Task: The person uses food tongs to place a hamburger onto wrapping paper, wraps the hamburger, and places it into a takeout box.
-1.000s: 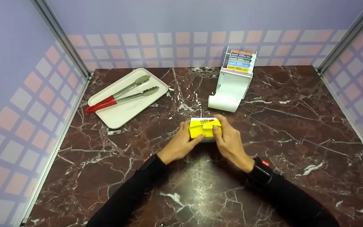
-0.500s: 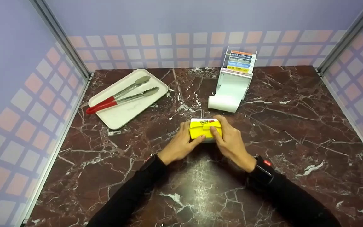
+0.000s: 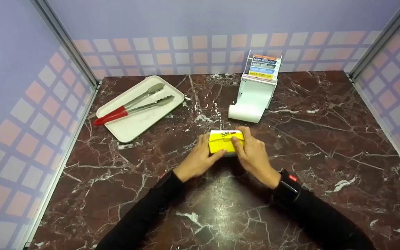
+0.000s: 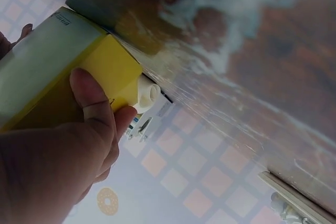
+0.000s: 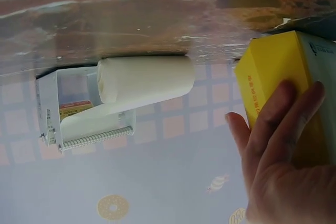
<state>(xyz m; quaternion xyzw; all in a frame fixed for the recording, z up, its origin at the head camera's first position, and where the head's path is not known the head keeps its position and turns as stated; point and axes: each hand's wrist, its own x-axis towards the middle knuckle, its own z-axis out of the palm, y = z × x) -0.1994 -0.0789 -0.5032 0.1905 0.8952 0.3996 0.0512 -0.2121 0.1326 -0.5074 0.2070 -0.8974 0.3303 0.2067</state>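
Note:
A small yellow and white cardboard box [image 3: 221,144] with a folding lid stands on the table between both hands. The left hand [image 3: 196,158] grips its left side, with the thumb lying across the lower front. On the other side the right hand [image 3: 254,154] holds it, and that thumb presses at the tab on the lid's front edge. In the left wrist view, the left thumb rests against the yellow box [image 4: 113,66]. The right wrist view has the right fingers [image 5: 278,108] against the box's yellow side. The box's contents are hidden.
Red-handled tongs [image 3: 134,106] lie on a white tray [image 3: 130,133] at the back left. Behind the right hand stands a white dispenser [image 3: 242,85] with coloured labels and a paper roll [image 3: 245,113]. White crumbs [image 3: 217,109] dot the table. Tiled panels [image 3: 200,55] enclose it.
The right thumb has shifted slightly left onto the lid's tab, which now lies flatter against the front. Box and left hand have stayed nearly still.

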